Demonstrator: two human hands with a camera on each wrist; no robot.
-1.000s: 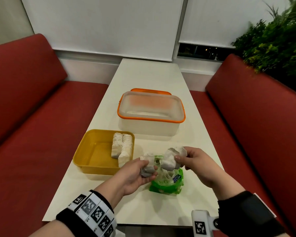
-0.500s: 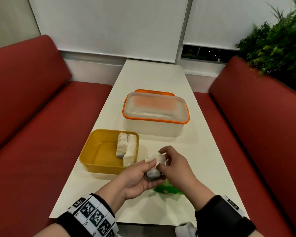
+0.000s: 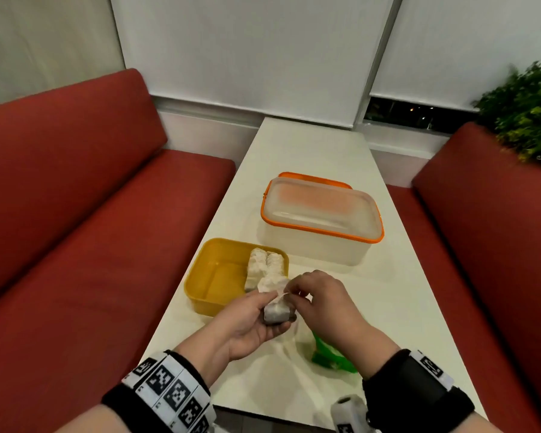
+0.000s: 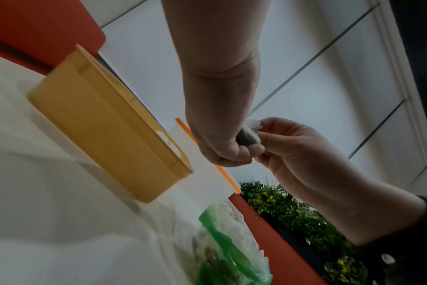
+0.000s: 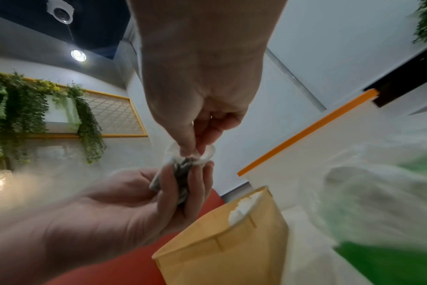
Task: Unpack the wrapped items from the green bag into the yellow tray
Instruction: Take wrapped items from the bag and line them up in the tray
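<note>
A wrapped item (image 3: 275,311), white film over a dark core, lies in my left hand (image 3: 256,321), whose fingers curl round it just in front of the yellow tray (image 3: 214,278). My right hand (image 3: 297,292) pinches the loose top of its wrapper. The right wrist view shows that pinch (image 5: 192,151) above the wrapped item (image 5: 182,172). Two wrapped items (image 3: 266,270) lie side by side at the tray's right end. The green bag (image 3: 330,359) lies on the table, partly hidden under my right wrist, and shows crumpled in the left wrist view (image 4: 228,250).
A clear box with an orange-rimmed lid (image 3: 322,214) stands behind the tray on the narrow white table (image 3: 403,307). Red bench seats (image 3: 91,245) flank both long sides. A green plant (image 3: 525,110) is at the back right.
My right hand left the green bag's mouth and came over to the item in my left hand. Both hands rose off the bag and shifted toward the tray.
</note>
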